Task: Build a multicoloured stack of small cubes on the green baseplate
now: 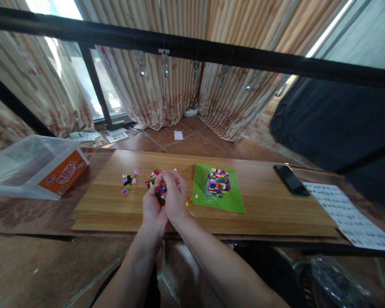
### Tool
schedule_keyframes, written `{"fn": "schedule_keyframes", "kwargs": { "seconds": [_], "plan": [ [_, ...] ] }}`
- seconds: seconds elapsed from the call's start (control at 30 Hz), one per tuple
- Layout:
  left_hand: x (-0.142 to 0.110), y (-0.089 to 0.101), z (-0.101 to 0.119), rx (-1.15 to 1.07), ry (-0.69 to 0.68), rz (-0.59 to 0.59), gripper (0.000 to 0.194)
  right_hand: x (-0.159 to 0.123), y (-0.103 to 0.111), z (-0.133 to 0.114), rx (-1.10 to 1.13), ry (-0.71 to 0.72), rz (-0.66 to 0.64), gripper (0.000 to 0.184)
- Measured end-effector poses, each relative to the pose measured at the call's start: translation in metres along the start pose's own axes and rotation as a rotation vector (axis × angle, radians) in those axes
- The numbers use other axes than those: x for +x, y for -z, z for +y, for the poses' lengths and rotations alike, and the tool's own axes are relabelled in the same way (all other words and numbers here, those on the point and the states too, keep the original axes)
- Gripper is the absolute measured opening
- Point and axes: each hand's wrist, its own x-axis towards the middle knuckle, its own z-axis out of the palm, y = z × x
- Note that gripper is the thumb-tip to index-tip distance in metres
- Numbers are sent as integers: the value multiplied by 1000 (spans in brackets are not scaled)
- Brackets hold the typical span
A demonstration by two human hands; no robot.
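Left hand (152, 204), right hand (176, 194) cup bricks (161, 195); one baseplate (236, 197), one phone (291, 180).

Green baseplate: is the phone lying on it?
No, the phone lies on the wooden board, to the right of the green baseplate.

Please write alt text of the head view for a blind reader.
A left hand and right hand meet at a pile of small coloured bricks on a wooden board. Right of them, a multicoloured brick block stands on a green baseplate; farther right are a phone and printed sheet; a clear bin is far left.
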Motion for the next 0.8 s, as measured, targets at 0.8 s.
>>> {"fn": "schedule_keyframes", "kwargs": {
  "seconds": [0.8],
  "plan": [
    [2, 14, 42, 53, -37, -151, 26, -16, 114, -4, -1568, 52, -345, 14]
  ]
}}
